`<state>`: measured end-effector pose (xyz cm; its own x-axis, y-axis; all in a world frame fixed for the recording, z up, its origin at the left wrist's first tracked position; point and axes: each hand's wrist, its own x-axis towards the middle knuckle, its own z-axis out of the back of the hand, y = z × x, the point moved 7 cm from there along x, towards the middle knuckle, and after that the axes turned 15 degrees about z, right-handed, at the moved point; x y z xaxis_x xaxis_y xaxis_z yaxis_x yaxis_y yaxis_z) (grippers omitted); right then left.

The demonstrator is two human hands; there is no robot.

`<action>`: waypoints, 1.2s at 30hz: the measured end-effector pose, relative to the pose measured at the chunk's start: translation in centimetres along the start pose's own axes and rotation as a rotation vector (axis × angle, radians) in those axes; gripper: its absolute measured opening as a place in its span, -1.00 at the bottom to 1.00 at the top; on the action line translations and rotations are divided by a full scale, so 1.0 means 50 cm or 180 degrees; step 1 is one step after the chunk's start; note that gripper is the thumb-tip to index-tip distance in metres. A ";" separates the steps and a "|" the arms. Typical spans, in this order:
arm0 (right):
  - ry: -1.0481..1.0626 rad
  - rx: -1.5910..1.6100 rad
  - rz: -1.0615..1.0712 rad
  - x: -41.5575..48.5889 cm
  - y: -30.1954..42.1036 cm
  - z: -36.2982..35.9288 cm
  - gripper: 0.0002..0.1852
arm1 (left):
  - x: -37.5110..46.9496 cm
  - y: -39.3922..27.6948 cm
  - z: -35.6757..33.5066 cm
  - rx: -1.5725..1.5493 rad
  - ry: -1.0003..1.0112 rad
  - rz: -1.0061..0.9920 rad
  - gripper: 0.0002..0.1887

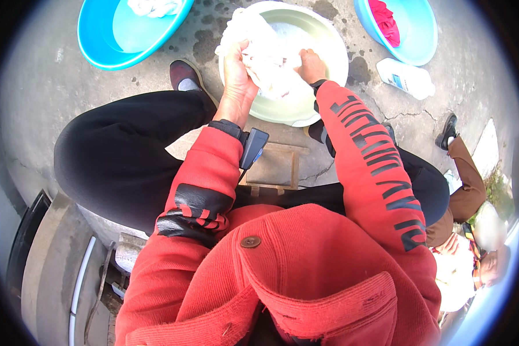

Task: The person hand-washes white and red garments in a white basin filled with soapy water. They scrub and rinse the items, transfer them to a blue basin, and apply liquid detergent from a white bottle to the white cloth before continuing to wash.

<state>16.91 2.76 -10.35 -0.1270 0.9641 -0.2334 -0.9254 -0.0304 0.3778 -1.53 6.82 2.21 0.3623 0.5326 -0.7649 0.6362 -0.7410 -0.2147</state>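
A pale green plastic basin point(281, 113) with cloudy, sudsy water stands on the ground before me. My left hand point(238, 80) grips a bunched white cloth point(253, 39) over the basin's left side; part of the cloth hangs by the rim. On the right side of the basin my right hand point(311, 67) is curled closed, knuckles up, at the edge of the same cloth. Strong glare washes out the cloth, so its folds and its exact kind are hard to tell.
A blue basin point(134, 60) with white cloth is at upper left; another blue basin point(419, 39) holds red cloth point(385, 21). A white plastic jug point(404, 78) lies nearby. A wooden frame point(295, 171) is between my legs. Another person point(469, 190) sits at right.
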 end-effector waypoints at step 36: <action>-0.1691 0.0717 0.1646 -0.166 0.367 0.618 -0.62 | -0.233 0.011 -0.200 -0.0080 0.1814 0.0405 -0.57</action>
<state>12.03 2.36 26.18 -0.2822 0.8408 0.4619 -0.6930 -0.5116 0.5080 1.43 4.32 17.07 0.7417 0.5812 -0.3349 0.5772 -0.8073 -0.1228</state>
